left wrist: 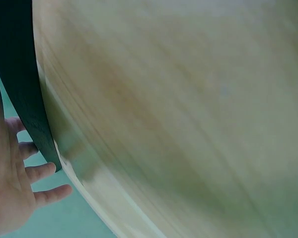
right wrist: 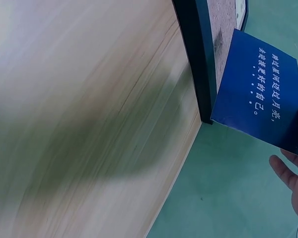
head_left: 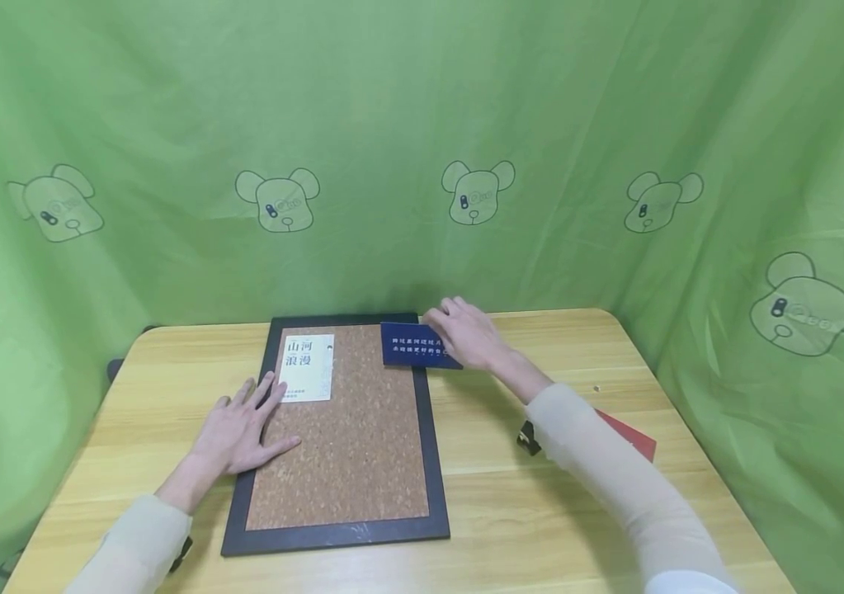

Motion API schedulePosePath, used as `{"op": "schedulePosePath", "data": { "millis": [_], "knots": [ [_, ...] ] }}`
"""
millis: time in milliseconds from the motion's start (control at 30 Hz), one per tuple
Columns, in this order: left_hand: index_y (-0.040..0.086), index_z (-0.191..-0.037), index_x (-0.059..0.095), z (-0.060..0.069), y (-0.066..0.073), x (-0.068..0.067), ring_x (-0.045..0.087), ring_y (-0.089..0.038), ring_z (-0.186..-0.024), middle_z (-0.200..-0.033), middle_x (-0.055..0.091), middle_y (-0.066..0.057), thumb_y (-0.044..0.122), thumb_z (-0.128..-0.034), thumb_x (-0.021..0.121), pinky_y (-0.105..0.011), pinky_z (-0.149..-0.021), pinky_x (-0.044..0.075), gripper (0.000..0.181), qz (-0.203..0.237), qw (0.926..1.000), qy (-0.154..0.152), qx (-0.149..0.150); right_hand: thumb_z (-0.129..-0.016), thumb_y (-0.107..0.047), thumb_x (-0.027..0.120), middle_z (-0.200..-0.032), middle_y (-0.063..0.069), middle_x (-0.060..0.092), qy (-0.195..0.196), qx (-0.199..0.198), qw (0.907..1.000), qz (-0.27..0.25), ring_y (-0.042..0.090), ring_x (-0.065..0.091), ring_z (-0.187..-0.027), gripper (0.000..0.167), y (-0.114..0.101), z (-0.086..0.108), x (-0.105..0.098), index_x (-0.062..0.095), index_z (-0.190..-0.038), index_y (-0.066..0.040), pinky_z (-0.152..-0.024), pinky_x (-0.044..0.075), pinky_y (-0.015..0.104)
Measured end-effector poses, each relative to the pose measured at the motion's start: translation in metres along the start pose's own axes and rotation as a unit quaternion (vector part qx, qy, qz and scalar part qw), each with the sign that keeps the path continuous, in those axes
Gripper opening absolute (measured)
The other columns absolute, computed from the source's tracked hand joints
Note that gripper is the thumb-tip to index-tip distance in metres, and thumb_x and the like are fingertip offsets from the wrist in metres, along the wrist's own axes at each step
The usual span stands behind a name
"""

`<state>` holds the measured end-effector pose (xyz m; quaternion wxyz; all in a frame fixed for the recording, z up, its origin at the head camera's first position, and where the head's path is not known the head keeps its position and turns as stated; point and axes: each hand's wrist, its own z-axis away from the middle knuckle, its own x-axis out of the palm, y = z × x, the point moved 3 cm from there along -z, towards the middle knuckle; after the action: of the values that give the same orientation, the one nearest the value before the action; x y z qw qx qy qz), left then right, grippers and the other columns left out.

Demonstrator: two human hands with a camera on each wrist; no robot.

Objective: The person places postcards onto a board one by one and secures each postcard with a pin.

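A cork board (head_left: 362, 445) with a black frame lies on the wooden table. My left hand (head_left: 243, 429) rests on the board's left edge with its fingers spread, fingertips touching a white card (head_left: 310, 363) printed with dark characters. In the left wrist view, the left hand (left wrist: 15, 183) shows straight, parted fingers beside the black frame (left wrist: 25, 84). At the far right corner, my right hand (head_left: 469, 334) pinches a dark blue card (head_left: 414, 346) with white writing by its right end. The right wrist view shows the blue card (right wrist: 260, 94) tilted over the frame corner.
A red card or booklet (head_left: 629, 433) lies on the right of the table, partly behind the right sleeve. Beside it sits a small black object (head_left: 529, 438), its kind unclear. A tiny item (head_left: 596, 388) lies farther back. Green curtains (head_left: 392, 99) enclose the table's back and sides.
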<state>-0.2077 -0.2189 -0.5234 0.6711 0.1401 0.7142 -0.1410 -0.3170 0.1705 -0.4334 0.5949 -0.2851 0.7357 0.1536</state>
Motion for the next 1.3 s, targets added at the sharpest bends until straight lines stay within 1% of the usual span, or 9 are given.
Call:
{"op": "schedulePosePath", "data": {
  "millis": [133,333,533,800,967,1133,1300],
  "knots": [
    [0.012,-0.163,0.041,0.0,0.0,0.0,0.046,-0.048,-0.15,-0.17,0.038,-0.019,0.081,-0.0907,0.053,-0.064,-0.102,0.053,0.101,0.0,1.0,0.001,0.0,-0.106,-0.013,0.056,-0.098,0.006,0.063,-0.004,0.0,0.9999,-0.013,0.022,0.054,-0.093,0.027,-0.002,-0.002,0.002,0.071,-0.128,-0.013,-0.083,0.051,0.035],
    [0.012,-0.163,0.041,0.001,0.001,-0.001,0.045,-0.048,-0.15,-0.17,0.038,-0.019,0.081,-0.091,0.052,-0.064,-0.103,0.052,0.1,0.001,1.0,0.0,0.0,-0.106,-0.014,0.056,-0.098,0.006,0.065,-0.002,-0.006,0.9996,-0.028,0.023,0.056,-0.093,0.025,-0.007,-0.005,0.005,0.072,-0.125,-0.013,-0.084,0.053,0.036],
    [0.012,-0.163,0.041,0.001,0.002,-0.001,0.046,-0.049,-0.15,-0.17,0.038,-0.019,0.081,-0.0912,0.053,-0.064,-0.101,0.053,0.1,0.002,1.0,0.001,0.0,-0.107,-0.015,0.055,-0.098,0.005,0.065,0.002,-0.007,0.9994,-0.034,0.022,0.056,-0.094,0.025,-0.011,-0.007,0.008,0.073,-0.125,-0.014,-0.084,0.052,0.036],
    [0.012,-0.163,0.041,0.001,0.002,0.0,0.047,-0.049,-0.149,-0.17,0.038,-0.019,0.081,-0.0912,0.052,-0.064,-0.102,0.052,0.1,0.0,1.0,0.003,0.0,-0.107,-0.015,0.056,-0.101,0.007,0.067,0.0,-0.01,0.9992,-0.04,0.023,0.058,-0.095,0.025,-0.017,-0.008,0.012,0.072,-0.124,-0.012,-0.086,0.054,0.037],
    [0.012,-0.163,0.04,0.001,0.002,0.001,0.046,-0.049,-0.149,-0.17,0.038,-0.019,0.081,-0.0914,0.053,-0.065,-0.103,0.052,0.1,0.003,1.0,0.003,0.0,-0.107,-0.015,0.056,-0.097,0.005,0.065,-0.003,-0.012,0.9996,-0.027,0.021,0.057,-0.093,0.024,-0.022,-0.008,0.018,0.072,-0.124,-0.013,-0.081,0.053,0.034],
    [0.012,-0.163,0.04,0.0,0.002,0.001,0.046,-0.049,-0.15,-0.17,0.037,-0.019,0.08,-0.0912,0.054,-0.065,-0.102,0.052,0.1,0.006,1.0,0.002,-0.001,-0.108,-0.018,0.055,-0.09,0.002,0.057,-0.006,-0.011,0.9996,-0.025,0.019,0.05,-0.086,0.025,-0.028,-0.01,0.022,0.071,-0.126,-0.013,-0.077,0.047,0.031],
    [0.011,-0.163,0.041,-0.001,0.002,0.002,0.046,-0.05,-0.149,-0.17,0.038,-0.02,0.08,-0.0907,0.054,-0.065,-0.102,0.052,0.101,0.006,1.0,0.002,-0.001,-0.109,-0.018,0.053,-0.088,0.001,0.054,-0.02,-0.018,0.9994,-0.023,0.018,0.046,-0.084,0.026,-0.036,-0.013,0.025,0.071,-0.127,-0.012,-0.075,0.043,0.03]
  ]
}}
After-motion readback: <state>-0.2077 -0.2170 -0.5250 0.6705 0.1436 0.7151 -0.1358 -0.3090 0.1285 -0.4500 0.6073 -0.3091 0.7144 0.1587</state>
